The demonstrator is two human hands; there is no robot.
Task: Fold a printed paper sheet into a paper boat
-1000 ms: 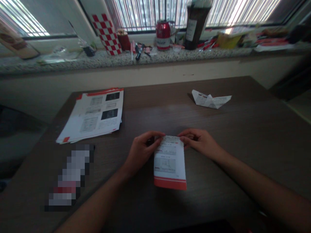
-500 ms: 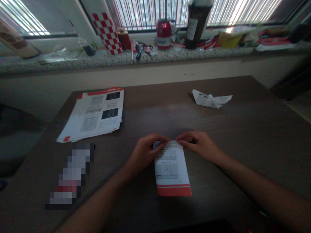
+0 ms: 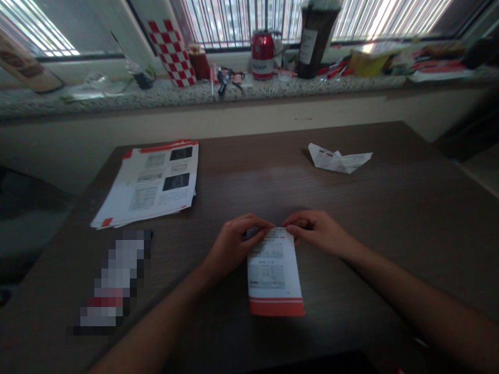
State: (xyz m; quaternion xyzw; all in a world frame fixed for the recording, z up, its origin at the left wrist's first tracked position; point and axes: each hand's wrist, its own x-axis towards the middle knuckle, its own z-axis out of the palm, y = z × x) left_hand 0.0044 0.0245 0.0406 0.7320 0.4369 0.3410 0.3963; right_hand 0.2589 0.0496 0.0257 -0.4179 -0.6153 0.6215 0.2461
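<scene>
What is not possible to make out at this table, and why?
Head view:
Held sheet: print too small; underside turned away.
Right hand: thumb partly hides fingers.
Paper stack: top page mostly covers others.
Long object: masked by pixel blocks.
Dark object: cut by bottom edge.

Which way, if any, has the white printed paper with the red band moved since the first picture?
Yes: the printed paper has shifted slightly down the view, away from the white boat-shaped folded paper, which stayed put.

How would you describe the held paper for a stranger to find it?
On the dark table, find the left hand and right hand. Both hold the printed paper by its far end. Unlike the paper stack and paper boat, it shows a broad red band along its near edge.
</scene>
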